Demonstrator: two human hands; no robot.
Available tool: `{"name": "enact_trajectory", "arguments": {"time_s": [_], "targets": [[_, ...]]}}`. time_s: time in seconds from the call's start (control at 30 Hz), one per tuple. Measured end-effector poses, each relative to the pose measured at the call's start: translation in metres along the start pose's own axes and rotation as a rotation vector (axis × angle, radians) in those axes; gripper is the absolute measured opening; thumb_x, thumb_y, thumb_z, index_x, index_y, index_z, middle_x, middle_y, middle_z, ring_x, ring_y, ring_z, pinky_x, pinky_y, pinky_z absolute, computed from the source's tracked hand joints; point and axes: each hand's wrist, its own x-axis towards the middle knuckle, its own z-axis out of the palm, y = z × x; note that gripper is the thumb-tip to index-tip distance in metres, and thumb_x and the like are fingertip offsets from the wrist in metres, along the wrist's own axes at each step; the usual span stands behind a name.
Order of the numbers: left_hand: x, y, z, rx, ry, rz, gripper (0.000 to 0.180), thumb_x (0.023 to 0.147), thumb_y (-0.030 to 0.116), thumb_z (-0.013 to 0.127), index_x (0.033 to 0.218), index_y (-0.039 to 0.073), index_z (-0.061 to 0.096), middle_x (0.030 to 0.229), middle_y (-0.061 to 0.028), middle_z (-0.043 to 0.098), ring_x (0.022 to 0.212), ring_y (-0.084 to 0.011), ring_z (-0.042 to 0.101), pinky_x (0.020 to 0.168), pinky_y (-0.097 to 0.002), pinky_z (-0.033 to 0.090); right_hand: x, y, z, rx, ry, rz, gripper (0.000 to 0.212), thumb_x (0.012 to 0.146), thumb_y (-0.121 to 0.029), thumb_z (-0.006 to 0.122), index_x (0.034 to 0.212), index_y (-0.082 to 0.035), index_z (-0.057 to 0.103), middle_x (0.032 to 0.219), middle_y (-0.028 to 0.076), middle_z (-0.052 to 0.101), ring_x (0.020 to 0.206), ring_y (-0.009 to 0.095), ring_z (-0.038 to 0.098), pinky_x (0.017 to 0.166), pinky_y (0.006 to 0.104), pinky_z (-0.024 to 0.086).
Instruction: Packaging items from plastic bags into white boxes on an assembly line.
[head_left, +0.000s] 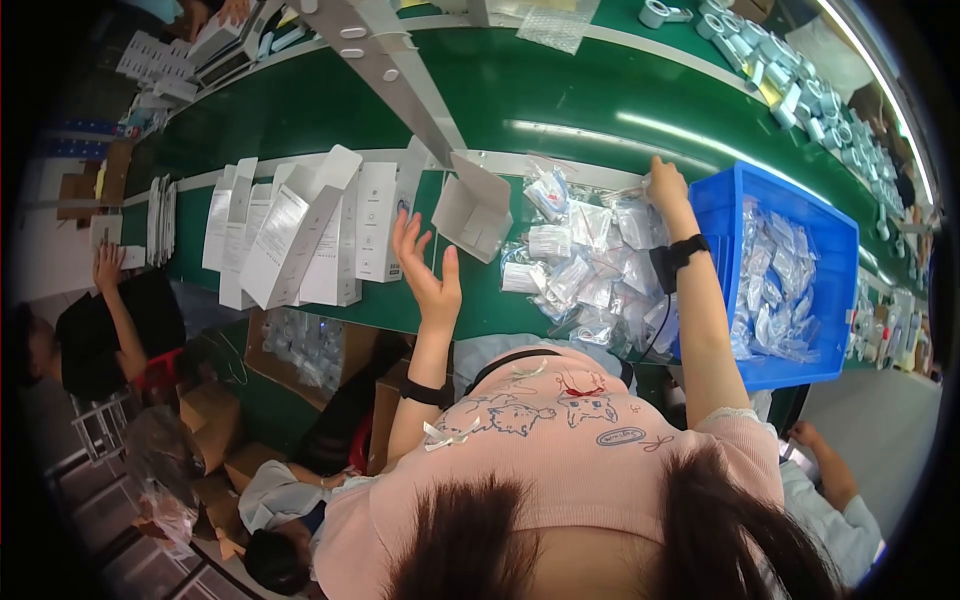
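My left hand (430, 278) is raised, palm up with its fingers spread, and holds nothing. Just right of it stands a small white carton (478, 215) with its flap up and its inside showing. My right hand (667, 188) reaches to the far right edge of a pile of clear plastic bags (590, 250) with small parts and white labels. Its fingers are bent against one bag at that edge and seem to pinch it, though the fingertips are partly hidden. Left of my left hand, several white printed cartons (295, 235) stand in a row, some with raised flaps.
A blue bin (800, 372) of bagged parts stands right of my right forearm. A metal post (375, 65) rises behind the small carton. Below the green table (480, 305), a cardboard box (258, 350) holds clear bags. Rolls (785, 75) lie far right. Other people work nearby.
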Motion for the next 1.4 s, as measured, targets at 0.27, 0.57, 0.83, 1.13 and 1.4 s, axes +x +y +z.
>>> {"name": "enact_trajectory", "arguments": {"time_s": [0.27, 0.57, 0.83, 1.13, 1.4], "targets": [[0.014, 0.0, -0.014, 0.151, -0.179, 0.256, 0.05, 0.08, 0.024, 0.059, 0.121, 0.006, 0.036, 0.132, -0.0199, 0.026, 0.118, -0.0335, 0.036, 0.093, -0.0421, 0.034, -0.066, -0.03, -0.103, 0.467, 0.771, -0.439, 0.023, 0.069, -0.002, 0.06, 0.092, -0.004, 0.056, 0.08, 0.013, 0.058, 0.074, 0.031, 0.057, 0.064, 0.0377, 0.045], [0.021, -0.002, -0.017, 0.241, -0.404, 0.114, 0.064, 0.059, 0.038, 0.074, 0.11, 0.008, 0.051, 0.126, -0.0186, 0.037, 0.113, -0.0343, 0.041, 0.091, -0.0402, 0.037, -0.103, -0.053, -0.047, 0.456, 0.002, -0.599, 0.046, 0.066, -0.015, 0.068, 0.109, -0.005, 0.054, 0.096, 0.019, 0.056, 0.086, 0.032, 0.055, 0.076, 0.0371, 0.045], [0.016, -0.002, -0.019, 0.332, -0.435, 0.028, 0.058, 0.054, 0.029, 0.078, 0.101, 0.006, 0.054, 0.124, -0.0177, 0.039, 0.111, -0.0336, 0.043, 0.087, -0.0381, 0.04, -0.052, -0.161, -0.017, 0.37, 0.057, -0.492, 0.06, 0.062, -0.018, 0.071, 0.116, -0.007, 0.047, 0.115, 0.023, 0.044, 0.104, 0.037, 0.044, 0.088, 0.0395, 0.039], [0.013, -0.006, -0.018, 0.262, -0.35, 0.031, 0.043, 0.049, 0.023, 0.08, 0.074, 0.004, 0.05, 0.119, -0.0159, 0.046, 0.107, -0.0325, 0.047, 0.083, -0.0366, 0.043, -0.053, -0.122, -0.019, 0.84, 0.022, -0.646, 0.038, 0.06, -0.006, 0.068, 0.097, -0.005, 0.058, 0.104, 0.019, 0.051, 0.099, 0.036, 0.048, 0.084, 0.036, 0.043], [0.013, -0.009, -0.015, 0.25, -0.315, 0.039, 0.042, 0.046, 0.02, 0.081, 0.068, 0.004, 0.049, 0.118, -0.0153, 0.049, 0.102, -0.031, 0.051, 0.078, -0.0355, 0.045, -0.103, -0.056, -0.05, 0.319, 0.271, -0.629, 0.036, 0.065, -0.012, 0.067, 0.1, -0.008, 0.06, 0.1, 0.016, 0.056, 0.097, 0.032, 0.053, 0.079, 0.0384, 0.045]]}}
